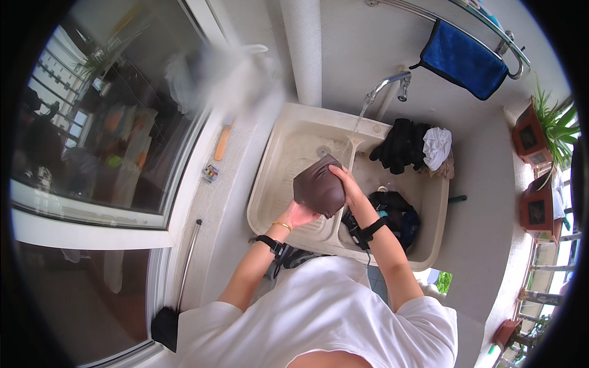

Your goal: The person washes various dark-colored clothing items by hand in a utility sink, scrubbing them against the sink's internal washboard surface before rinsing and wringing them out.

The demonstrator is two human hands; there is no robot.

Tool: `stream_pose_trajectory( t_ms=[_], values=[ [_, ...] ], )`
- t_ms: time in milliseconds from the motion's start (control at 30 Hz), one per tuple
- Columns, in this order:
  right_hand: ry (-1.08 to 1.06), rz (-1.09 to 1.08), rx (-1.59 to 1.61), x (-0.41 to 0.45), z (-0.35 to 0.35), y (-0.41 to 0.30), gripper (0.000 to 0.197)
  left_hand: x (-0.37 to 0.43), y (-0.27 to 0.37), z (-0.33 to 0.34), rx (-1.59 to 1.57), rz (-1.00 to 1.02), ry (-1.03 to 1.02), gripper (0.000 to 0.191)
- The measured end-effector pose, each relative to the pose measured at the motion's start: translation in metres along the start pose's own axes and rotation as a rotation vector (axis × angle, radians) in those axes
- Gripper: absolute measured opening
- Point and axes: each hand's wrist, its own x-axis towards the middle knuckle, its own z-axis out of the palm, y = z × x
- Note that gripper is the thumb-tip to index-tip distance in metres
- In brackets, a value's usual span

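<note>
A dark brown cloth item (319, 186), smooth and bulging, is held between both hands above the divider of a two-part laundry sink (257, 193). My left hand (301, 214) supports it from below, palm up. My right hand (348, 184) grips its right side, thumb near the top. Water runs from the chrome faucet (389, 82) into the sink, just behind the cloth. In the right basin lies a heap of dark wet clothes (402, 216). A black garment (399, 146) and a white cloth (437, 147) are draped at that basin's back right corner.
A blue towel (464, 57) hangs on a metal rail at the upper right. Potted plants (536, 211) line the right ledge. A sliding window (106, 124) stands at left, beside a sill with an orange-brown strip (222, 143). A blurred whitish thing (239, 78) hangs near the window.
</note>
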Motion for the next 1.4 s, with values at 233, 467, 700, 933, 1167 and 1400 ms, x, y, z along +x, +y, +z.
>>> stream_pose_trajectory(
  t_ms=[233,467,700,933,1167,1400],
  values=[
    [0.165,-0.804,-0.976,-0.009,0.049,-0.019,0.029,-0.025,-0.001,0.075,-0.073,0.164,0.029,0.085],
    [-0.098,-0.953,-1.072,-0.013,0.075,0.030,0.026,-0.004,0.004,0.064,-0.028,0.183,-0.094,0.058],
    [0.360,-0.597,-0.374,-0.017,0.072,0.053,0.024,-0.004,0.006,0.071,0.072,0.526,0.260,0.041],
    [0.315,-0.044,0.516,0.017,0.030,0.069,0.042,0.007,-0.001,0.111,0.492,1.040,0.410,0.036],
    [-0.059,0.549,0.292,0.046,-0.011,0.050,0.035,-0.019,0.004,0.134,1.839,1.173,0.036,0.035],
    [-0.497,0.458,-0.595,0.072,0.026,0.016,0.030,-0.019,0.001,0.133,2.273,1.065,-0.312,0.027]
  ],
)
